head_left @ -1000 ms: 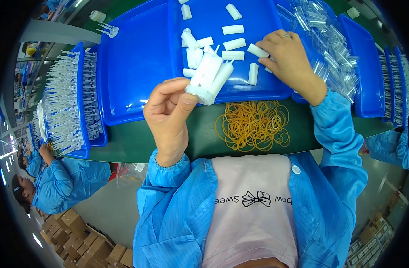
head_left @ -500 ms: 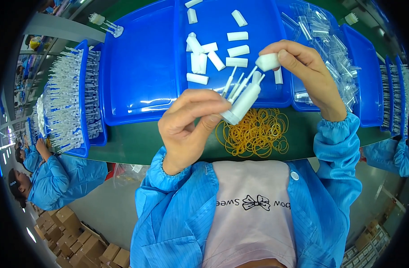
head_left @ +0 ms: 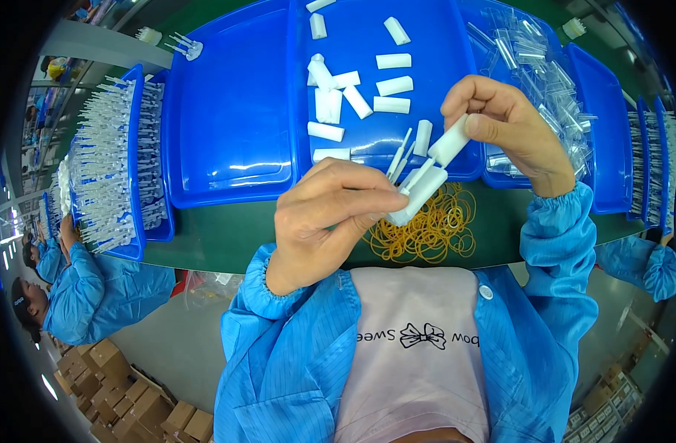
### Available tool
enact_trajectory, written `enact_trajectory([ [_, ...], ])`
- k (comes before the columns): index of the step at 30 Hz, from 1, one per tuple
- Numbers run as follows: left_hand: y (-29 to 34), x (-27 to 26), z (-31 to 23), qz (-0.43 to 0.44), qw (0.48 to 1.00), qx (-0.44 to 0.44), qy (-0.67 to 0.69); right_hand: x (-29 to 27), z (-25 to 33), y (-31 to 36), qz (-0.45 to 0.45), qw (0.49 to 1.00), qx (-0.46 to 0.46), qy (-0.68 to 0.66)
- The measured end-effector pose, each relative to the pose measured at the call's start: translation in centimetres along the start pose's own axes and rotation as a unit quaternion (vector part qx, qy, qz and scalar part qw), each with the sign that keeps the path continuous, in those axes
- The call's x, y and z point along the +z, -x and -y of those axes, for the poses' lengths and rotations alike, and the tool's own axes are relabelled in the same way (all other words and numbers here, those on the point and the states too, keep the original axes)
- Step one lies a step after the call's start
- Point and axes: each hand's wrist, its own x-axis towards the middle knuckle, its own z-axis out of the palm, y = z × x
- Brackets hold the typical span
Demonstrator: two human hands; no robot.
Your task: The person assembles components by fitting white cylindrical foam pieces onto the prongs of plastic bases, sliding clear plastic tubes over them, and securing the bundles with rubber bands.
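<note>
Holder (head_left: 403, 215), white: pinched by left hand (head_left: 322, 225) | white block (head_left: 450, 142): pinched by right hand (head_left: 509, 129), at prong (head_left: 423, 172) tip

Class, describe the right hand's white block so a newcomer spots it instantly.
Find the middle blue tray, scattered with loose white blocks. Near its lower right corner, the right hand pinches one white block. Unlike the loose ones, it is held up, its lower end by a slender rod.
</note>
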Motion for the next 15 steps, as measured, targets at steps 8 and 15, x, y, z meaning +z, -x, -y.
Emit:
enact_trajectory([
  [8,-0.2,0.0,-0.2,0.025,0.999,0.034,-0.006,0.7,-0.5,0.6,-0.041,0.998,-0.015,-0.043],
  [15,-0.1,0.4,0.3,-0.036,0.995,0.050,0.076,1.9,0.9,1.5,-0.072,0.997,-0.038,-0.003],
])
